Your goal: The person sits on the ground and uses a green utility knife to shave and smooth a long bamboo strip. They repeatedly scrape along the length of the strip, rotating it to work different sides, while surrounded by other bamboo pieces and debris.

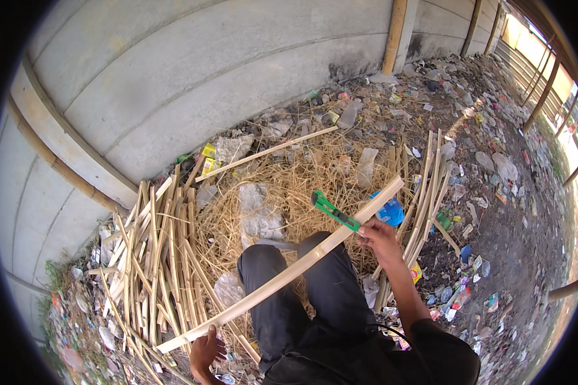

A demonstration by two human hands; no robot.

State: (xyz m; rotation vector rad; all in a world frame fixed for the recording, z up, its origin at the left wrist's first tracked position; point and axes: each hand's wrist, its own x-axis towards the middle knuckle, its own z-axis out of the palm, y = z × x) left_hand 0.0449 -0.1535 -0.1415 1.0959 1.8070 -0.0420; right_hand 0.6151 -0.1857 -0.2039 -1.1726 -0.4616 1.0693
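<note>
A long, pale bamboo strip [281, 280] slants across my thighs, rising from lower left to upper right. My left hand [205, 351] is at its lower end, the thumb against the edge and the other fingers partly hidden below. Near the upper end, my right hand [381, 244] is closed around a green utility knife [332, 210]. The knife lies across the strip and points to the upper left. Whether its blade is out, I cannot tell. The right fingers also touch the strip or sit right beside it.
To my left lies a loose pile of split bamboo strips [164, 269]. More long strips [424, 199] lie to my right. Ahead are straw-like shavings [302, 183], a single strip [270, 153] and a blue wrapper [389, 210]. Litter covers the ground before a concrete wall [225, 64].
</note>
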